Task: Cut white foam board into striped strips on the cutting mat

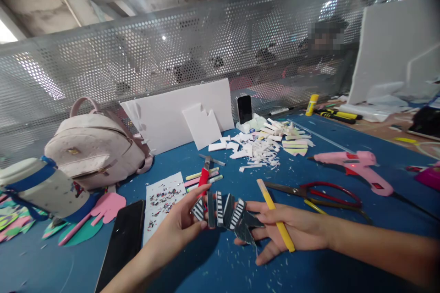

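Note:
A dark segmented piece with white stripes (pixel 220 210) spans the space between my hands over the table. It looks like a jointed fish, with a triangular left end and a tail-like right end. My left hand (pixel 178 215) pinches the left end between thumb and fingers. Under the right end lie the fingers of my right hand (pixel 288 226), palm up. A flat yellow stick (pixel 277 217) with a paler tip is held slantwise under that hand's thumb. Just beyond my left hand lies a red-handled cutter (pixel 204 177), partly hidden by my fingers.
Red-handled scissors (pixel 330 192) and a pink glue gun (pixel 357 167) lie right. White scraps (pixel 257 146) are heaped behind. A paper sheet with dark bits (pixel 163 196), a phone (pixel 125 233), a tumbler (pixel 41 187) and a backpack (pixel 92 146) are left. A perforated metal screen (pixel 154 59) stands behind.

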Demonstrator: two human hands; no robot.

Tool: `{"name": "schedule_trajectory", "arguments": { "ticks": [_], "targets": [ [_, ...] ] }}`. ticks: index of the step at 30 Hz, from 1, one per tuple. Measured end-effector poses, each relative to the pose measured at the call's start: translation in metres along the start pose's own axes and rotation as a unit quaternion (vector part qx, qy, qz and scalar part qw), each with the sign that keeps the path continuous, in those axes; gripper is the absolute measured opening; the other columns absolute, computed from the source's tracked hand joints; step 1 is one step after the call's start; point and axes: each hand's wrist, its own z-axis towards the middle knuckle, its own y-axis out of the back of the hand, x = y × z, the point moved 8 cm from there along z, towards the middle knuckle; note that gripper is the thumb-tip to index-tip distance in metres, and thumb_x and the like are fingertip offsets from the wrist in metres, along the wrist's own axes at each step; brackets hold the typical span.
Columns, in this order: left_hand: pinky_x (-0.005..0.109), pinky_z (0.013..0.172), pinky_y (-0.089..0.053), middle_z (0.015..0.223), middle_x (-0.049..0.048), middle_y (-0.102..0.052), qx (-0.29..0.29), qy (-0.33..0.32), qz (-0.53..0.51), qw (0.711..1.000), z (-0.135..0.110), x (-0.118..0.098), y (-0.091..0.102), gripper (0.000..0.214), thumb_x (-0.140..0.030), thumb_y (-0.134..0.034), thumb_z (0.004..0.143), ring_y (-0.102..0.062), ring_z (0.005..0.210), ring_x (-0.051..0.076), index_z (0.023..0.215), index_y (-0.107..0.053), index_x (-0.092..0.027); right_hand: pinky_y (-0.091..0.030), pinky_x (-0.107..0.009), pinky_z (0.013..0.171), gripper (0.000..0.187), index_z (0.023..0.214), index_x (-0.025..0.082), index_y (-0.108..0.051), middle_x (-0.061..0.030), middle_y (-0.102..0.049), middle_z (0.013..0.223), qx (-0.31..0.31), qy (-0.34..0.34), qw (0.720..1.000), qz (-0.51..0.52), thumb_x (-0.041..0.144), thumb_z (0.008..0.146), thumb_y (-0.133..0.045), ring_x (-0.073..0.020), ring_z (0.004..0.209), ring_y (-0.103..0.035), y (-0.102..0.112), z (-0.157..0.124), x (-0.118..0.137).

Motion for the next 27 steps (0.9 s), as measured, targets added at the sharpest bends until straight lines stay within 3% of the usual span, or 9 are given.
{"name": "schedule_trajectory", "arguments": {
  "ticks": [5,13,19,27],
  "targets": [
    [0.028,0.075,-0.046,0.138,0.0105,-0.053,-0.008,-0.006,0.048,0.999,0.0025,0.0007,0.0039,0.058,-0.02,-0.075,0.08,-0.06,0.102,0.022,0.134,-0.055,-0.027,-0.048,-0.046,0.1,0.053,0.147,0.02,-0.036,-0.017,-0.049,0.144,0.0,0.0,1.0,0.01,0.021,0.097,-0.054,-0.0312,0.135,-0.048,0.002,-0.0005,-0.0012],
    [0.02,0.062,-0.038,0.135,0.0064,-0.052,0.015,-0.01,0.045,0.999,0.0051,0.005,0.0025,0.054,-0.014,-0.073,0.081,-0.053,0.078,0.008,0.127,-0.048,-0.027,-0.049,-0.047,0.099,0.051,0.147,0.018,-0.036,-0.0177,-0.052,0.14,0.006,0.004,0.999,0.041,0.019,0.099,-0.051,-0.0326,0.133,-0.05,0.0065,0.0007,-0.003],
    [0.021,0.065,-0.039,0.128,0.0055,-0.055,0.016,-0.008,0.034,0.999,0.0051,0.0047,0.002,0.049,-0.013,-0.072,0.082,-0.055,0.08,0.008,0.122,-0.047,-0.025,-0.05,-0.047,0.099,0.052,0.146,0.018,-0.038,-0.0166,-0.054,0.139,0.002,0.0,0.999,0.043,0.022,0.097,-0.056,-0.0314,0.131,-0.052,0.008,0.0007,-0.004],
    [0.023,0.068,-0.042,0.132,0.0072,-0.052,0.02,-0.013,0.051,0.998,0.0033,0.0051,0.0021,0.059,-0.014,-0.072,0.082,-0.057,0.084,0.01,0.131,-0.043,-0.029,-0.05,-0.046,0.099,0.057,0.146,0.018,-0.037,-0.0182,-0.053,0.139,-0.014,-0.002,0.999,0.037,0.024,0.095,-0.061,-0.0307,0.13,-0.053,0.0078,0.0008,-0.0034]
  ]
}}
